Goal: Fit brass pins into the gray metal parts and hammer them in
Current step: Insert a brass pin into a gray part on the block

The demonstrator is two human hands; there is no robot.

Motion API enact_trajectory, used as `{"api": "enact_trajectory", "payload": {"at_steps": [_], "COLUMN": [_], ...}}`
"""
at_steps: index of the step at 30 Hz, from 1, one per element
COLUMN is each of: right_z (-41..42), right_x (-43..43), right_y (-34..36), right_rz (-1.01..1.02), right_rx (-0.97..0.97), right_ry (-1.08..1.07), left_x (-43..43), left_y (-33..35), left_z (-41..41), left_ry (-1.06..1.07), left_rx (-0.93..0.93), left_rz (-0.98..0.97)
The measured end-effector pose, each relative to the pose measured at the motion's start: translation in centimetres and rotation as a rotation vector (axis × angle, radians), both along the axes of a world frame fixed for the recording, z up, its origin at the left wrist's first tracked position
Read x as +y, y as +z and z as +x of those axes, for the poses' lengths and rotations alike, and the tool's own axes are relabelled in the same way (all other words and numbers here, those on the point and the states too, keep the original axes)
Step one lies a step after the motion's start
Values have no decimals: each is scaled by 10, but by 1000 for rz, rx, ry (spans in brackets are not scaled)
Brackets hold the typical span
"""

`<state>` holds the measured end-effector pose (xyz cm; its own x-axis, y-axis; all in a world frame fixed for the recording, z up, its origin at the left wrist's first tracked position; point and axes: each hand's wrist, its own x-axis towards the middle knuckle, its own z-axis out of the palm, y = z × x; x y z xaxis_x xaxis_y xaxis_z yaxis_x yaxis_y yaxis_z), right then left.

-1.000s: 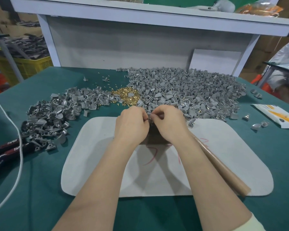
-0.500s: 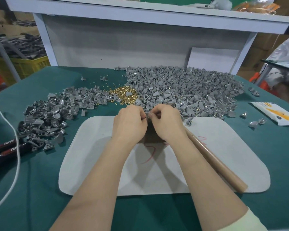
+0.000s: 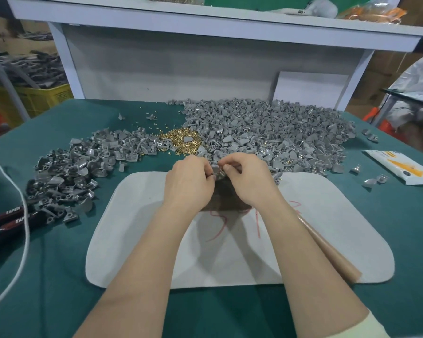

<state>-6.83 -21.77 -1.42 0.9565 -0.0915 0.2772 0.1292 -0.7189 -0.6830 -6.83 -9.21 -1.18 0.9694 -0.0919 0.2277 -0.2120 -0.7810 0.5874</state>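
Both hands are curled closed, fingertips meeting on one small gray part [image 3: 216,170]. The left hand [image 3: 188,181] and right hand [image 3: 247,179] pinch it together above a dark brown block [image 3: 227,197] at the far edge of a smooth white mat [image 3: 327,215] with rounded corners. Whether a pin sits in it is too small to tell. Just beyond lies a glittering mound of brass pins [image 3: 181,141], between a big heap [image 3: 266,132] of dull, wedge-shaped gray castings on the right and a smaller heap [image 3: 78,167] on the left. A tapered brown handle [image 3: 327,254] slants along the right forearm to the mat's front edge. Green cloth tabletop [image 3: 59,276] borders the mat in front and at both sides.
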Motion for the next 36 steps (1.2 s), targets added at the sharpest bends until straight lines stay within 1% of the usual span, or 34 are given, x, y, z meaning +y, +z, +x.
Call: {"api": "enact_trajectory", "payload": {"at_steps": [3,8,13,18,21,25,28,30,32,34,35,36], "right_z": [-1,-1,4,5,5,5,3,1,-2,-5,-6,-7], "right_x": [0,1,1,1,2,6,9,8,3,-10,-20,-30], "right_y": [0,-3,-9,-12,-9,-2,2,2,3,7,8,9], "right_rz": [-4,-90,-234,-248,-275,-347,-399,-340,-174,-44,-29,-62], "right_rx": [-6,-38,-111,-176,-163,-74,-43,-13,5,-16,-29,-11], "right_ry": [38,31,11,20,14,12,13,17,13,-77,-153,-227], "left_x": [0,0,0,0,0,0,0,0,0,0,0,0], "left_y": [0,1,1,0,0,0,0,0,0,0,0,0], "left_z": [0,0,0,0,1,1,0,0,0,0,0,0], "left_ry": [-2,-6,-4,-2,-7,-11,-17,-13,-6,-2,-1,-1], "left_rx": [5,7,13,4,-5,-14,-16,-7,4,11,15,19], "left_rz": [-3,4,-5,-14,-12,0,1,-8,-25,-39,-44,-45]}}
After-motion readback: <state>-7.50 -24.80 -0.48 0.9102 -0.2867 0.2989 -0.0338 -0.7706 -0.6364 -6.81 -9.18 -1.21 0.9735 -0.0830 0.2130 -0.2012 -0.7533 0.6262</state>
